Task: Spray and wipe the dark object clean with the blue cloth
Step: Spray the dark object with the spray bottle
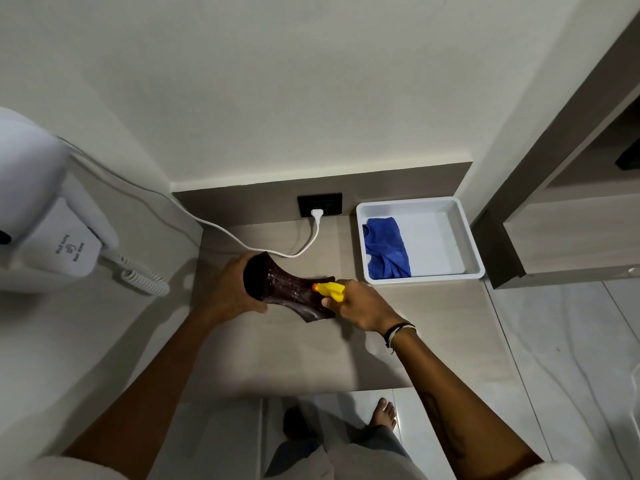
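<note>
A dark brown, glossy, hourglass-shaped object [284,289] is held tilted above the grey counter [298,351]. My left hand [230,289] grips its wide left end. My right hand [363,308] is closed around a spray bottle with a yellow nozzle [330,291], whose tip points at the object's middle from the right, almost touching it. The bottle's body is hidden by my hand. The blue cloth [384,252] lies crumpled in the left half of a white tray [467,244] at the back right of the counter.
A wall-mounted white hair dryer [45,216] with a coiled cord [145,277] hangs at the left. A white cable [242,242] runs across the counter's back to a plug in a black socket [320,204]. A wooden shelf unit [568,216] stands at the right.
</note>
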Motion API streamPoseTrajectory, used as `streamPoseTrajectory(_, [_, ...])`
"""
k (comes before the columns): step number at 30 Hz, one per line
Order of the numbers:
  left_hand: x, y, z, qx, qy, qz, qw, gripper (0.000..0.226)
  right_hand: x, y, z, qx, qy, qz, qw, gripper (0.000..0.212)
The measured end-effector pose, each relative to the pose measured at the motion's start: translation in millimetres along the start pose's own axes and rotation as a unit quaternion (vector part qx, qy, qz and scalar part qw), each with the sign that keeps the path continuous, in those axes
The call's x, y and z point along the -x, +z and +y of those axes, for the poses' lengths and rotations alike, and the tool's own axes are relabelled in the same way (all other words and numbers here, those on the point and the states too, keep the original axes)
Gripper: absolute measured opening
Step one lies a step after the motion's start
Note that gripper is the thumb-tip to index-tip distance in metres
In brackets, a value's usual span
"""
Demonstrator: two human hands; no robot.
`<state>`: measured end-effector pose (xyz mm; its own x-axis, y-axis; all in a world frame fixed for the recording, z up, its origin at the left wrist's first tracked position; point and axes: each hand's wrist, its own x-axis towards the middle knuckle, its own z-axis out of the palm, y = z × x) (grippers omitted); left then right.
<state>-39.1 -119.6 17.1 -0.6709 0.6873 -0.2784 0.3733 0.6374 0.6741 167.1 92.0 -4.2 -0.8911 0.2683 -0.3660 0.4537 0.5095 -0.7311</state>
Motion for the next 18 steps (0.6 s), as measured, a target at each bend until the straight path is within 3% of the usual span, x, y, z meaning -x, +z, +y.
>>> streamPoseTrajectory(2, [2,0,9,-0.008,0.001,0.004,1.0,0.113,3,-3,10,-0.02,0.014,0.004,1.0,0.04])
streamPoseTrajectory(5, [1,2,23,-0.043,0.002,0.001,0.999,0.11,7,-10,28,-0.059,0.034,0.026,0.997,0.008])
streamPoseTrajectory(8, [-2,6,32,-0.095,0.022,0.019,0.995,0.102,14,-28,43,-0.099,0.062,0.068,0.991,0.009])
streamPoseTrajectory(14, [-6,15,53,-0.203,0.043,0.039,0.977,0.112,23,-108,66,-0.05,-0.018,0.253,0.966,0.042])
streamPoseTrajectory(18, [-9,25,67,-0.233,0.046,0.041,0.971,0.115,7,-147,86,-0.054,0.012,0.377,0.924,0.04])
